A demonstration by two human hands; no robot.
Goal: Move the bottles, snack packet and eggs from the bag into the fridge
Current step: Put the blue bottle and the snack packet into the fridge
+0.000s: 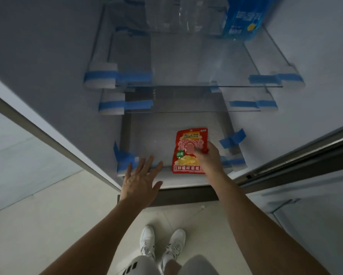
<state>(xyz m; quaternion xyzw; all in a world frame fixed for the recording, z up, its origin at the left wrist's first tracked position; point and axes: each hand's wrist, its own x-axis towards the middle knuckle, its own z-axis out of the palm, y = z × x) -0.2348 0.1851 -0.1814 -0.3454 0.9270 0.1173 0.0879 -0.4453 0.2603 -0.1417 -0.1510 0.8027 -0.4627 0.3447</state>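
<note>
The left hand (141, 175) is hovering with fingers spread, holding nothing, over the front left edge of the fridge's bottom compartment (146, 141). The right hand (207, 155) is pinching the red snack packet (188, 151) at its right edge, thumb on the face, above the compartment's front right area. The packet is probably light, thin and flexible, with a slick film; an edge grip should suffice. A blue-labelled bottle (244, 18) is standing at the upper shelf's (186, 62) far right corner.
</note>
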